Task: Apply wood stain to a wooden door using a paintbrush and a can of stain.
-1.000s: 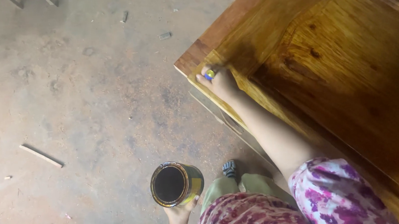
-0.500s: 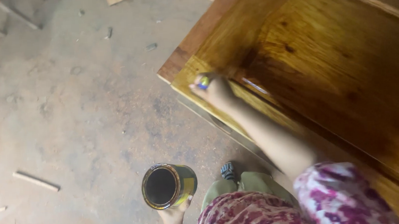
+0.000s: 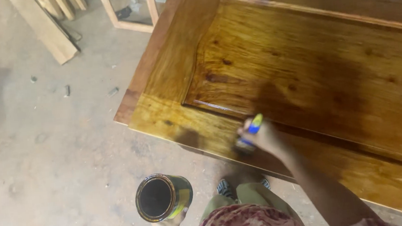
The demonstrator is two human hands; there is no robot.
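My right hand (image 3: 263,139) grips a paintbrush with a blue and yellow handle (image 3: 252,129), its bristles pressed to the near rail of a large wooden door panel (image 3: 312,70) that shines wet with amber varnish. My left hand (image 3: 168,225) holds an open round tin (image 3: 162,197) from below, down by my knee. The tin's inside looks dark. My patterned sleeve and clothing fill the bottom edge of the view.
A dusty concrete floor (image 3: 46,154) lies to the left, with small scraps on it. Wooden planks (image 3: 46,29) and a light wooden frame (image 3: 131,13) lean at the top left. My foot in a sandal (image 3: 226,188) stands just under the door's near edge.
My right hand with the brush has slid along the near rail away from the door's corner. The view has shifted up and over the door. The tin stays in my left hand.
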